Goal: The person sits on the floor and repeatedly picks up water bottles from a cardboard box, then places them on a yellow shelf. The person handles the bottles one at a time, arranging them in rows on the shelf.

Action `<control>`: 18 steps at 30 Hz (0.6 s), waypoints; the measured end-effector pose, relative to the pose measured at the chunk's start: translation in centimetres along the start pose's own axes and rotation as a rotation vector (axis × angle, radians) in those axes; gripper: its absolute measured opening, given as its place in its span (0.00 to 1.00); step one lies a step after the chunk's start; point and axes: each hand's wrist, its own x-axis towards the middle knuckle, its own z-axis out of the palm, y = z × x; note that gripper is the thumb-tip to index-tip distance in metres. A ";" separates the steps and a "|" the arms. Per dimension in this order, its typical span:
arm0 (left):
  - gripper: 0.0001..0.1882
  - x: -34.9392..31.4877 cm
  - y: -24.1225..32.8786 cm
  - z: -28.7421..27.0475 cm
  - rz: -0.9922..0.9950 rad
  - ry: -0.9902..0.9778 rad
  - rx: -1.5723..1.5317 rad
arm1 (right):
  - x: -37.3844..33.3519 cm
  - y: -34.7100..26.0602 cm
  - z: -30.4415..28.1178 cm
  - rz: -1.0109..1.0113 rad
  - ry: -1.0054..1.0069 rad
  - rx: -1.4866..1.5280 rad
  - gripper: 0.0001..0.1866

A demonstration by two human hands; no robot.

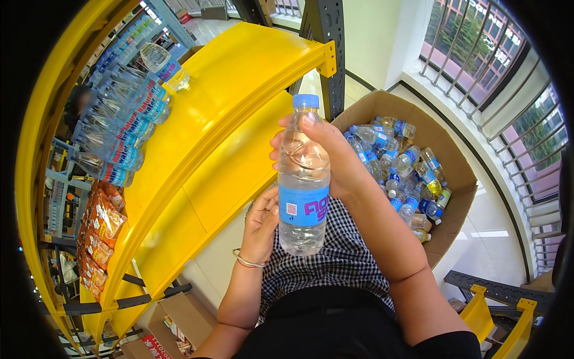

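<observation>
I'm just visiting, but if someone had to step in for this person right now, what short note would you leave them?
Right hand: grip closed around the upper part of a clear water bottle, blue cap on, held upright.
Left hand: open, fingers at the bottle's lower side, bracelet on the wrist.
Done: a row of bottles lies on the yellow shelf.
Left: the cardboard box on the right holds many more bottles.
</observation>
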 end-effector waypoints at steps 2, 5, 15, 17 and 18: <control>0.20 0.0 1.5 0.7 -0.031 0.038 0.032 | 0.2 -0.2 0.2 -0.011 0.035 -0.072 0.21; 0.30 -0.2 2.4 1.3 -0.047 -0.012 0.069 | 0.3 -0.6 0.8 -0.042 0.047 -0.166 0.19; 0.46 0.1 1.8 3.3 0.106 0.051 0.161 | 0.9 -0.5 2.6 -0.061 0.276 -0.303 0.15; 0.44 0.5 1.3 3.4 0.207 0.147 0.216 | 1.2 -0.2 2.6 -0.057 0.274 -0.318 0.15; 0.43 0.8 1.3 3.3 0.171 0.166 0.245 | 1.3 -0.2 2.7 -0.055 0.263 -0.286 0.15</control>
